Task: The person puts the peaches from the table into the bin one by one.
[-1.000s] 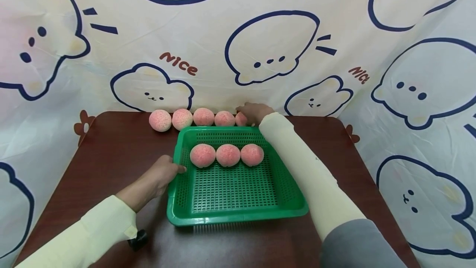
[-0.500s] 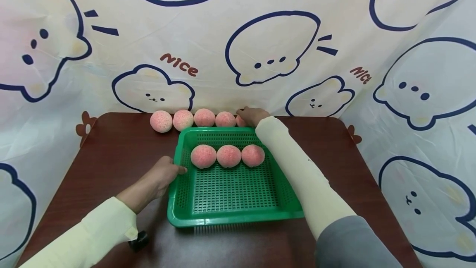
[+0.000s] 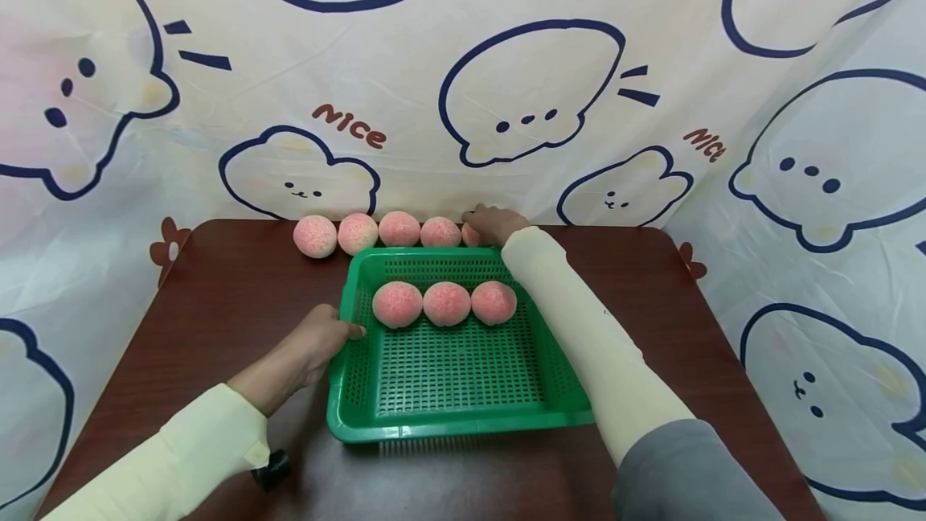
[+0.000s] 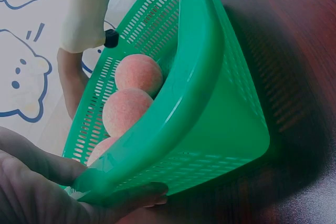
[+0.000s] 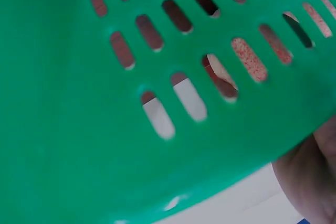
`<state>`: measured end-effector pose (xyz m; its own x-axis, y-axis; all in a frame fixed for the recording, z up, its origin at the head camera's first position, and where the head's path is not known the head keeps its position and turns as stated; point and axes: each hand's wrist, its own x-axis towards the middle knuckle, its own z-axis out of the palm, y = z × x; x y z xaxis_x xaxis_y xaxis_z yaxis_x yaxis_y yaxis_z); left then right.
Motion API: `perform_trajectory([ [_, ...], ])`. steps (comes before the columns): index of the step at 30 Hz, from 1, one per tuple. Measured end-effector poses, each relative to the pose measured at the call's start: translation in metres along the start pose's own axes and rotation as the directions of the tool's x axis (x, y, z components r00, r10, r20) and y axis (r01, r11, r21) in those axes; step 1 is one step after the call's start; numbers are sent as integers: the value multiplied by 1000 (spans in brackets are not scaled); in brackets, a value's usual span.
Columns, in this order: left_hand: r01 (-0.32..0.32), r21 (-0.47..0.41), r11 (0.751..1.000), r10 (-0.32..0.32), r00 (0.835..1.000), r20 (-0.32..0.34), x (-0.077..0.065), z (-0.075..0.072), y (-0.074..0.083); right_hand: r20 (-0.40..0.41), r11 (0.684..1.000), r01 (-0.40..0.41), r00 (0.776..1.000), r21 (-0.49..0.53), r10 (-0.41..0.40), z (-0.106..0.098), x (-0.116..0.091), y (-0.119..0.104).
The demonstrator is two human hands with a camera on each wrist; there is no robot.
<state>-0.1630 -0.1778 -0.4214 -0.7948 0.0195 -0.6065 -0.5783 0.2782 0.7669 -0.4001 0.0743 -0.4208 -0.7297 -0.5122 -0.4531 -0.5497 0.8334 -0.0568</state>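
A green slotted plastic basket (image 3: 463,418) holds a row of 3 pink peaches (image 3: 447,304). My left hand (image 3: 322,338) grips its left rim, the thumb over the inner side and the fingers outside, as the left wrist view shows (image 4: 42,182). Beyond the far rim, my right hand (image 3: 495,223) curls over the rightmost peach (image 3: 470,235) of the back row, covering most of it. In the right wrist view the basket wall (image 5: 63,129) blocks most of the scene; part of the right hand (image 5: 310,174) shows at the right edge.
Several other peaches (image 3: 399,229) line the far edge of the dark brown table (image 3: 239,280), left of the right hand. A white cloth wall (image 3: 405,103) with cartoon drawings rises just behind. My right forearm (image 3: 593,328) crosses over the basket's right side.
The right hand and forearm have shifted slightly left, with the hand covering more of the end peach. My left hand keeps its grip, and the basket has stayed in place.
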Motion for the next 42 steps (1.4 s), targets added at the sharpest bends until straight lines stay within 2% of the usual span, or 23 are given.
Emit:
perform_trajectory([
  [9,-5,-5,1000,5,1000,11,-1,1,1,-70,999,-15,997,46,18,-7,-10,12],
  [14,-6,-11,1000,6,1000,15,-1,2,1,-56,996,-27,998,80,31,-12,-16,22],
  [18,-5,-8,1000,5,1000,15,0,3,0,-26,982,-64,997,175,70,-15,-24,29],
  [21,-11,-12,1000,11,1000,16,0,3,-1,-28,975,-78,996,208,86,-19,-30,33],
  [30,-22,-10,1000,23,1000,10,0,1,-1,-95,990,19,995,141,-6,-28,-36,40],
  [37,-13,-3,1000,13,1000,9,1,1,-2,-110,987,33,994,159,-16,-28,-40,49],
  [42,-17,2,1000,16,1000,11,1,1,-1,-141,990,43,990,137,-23,-29,-43,56],
])
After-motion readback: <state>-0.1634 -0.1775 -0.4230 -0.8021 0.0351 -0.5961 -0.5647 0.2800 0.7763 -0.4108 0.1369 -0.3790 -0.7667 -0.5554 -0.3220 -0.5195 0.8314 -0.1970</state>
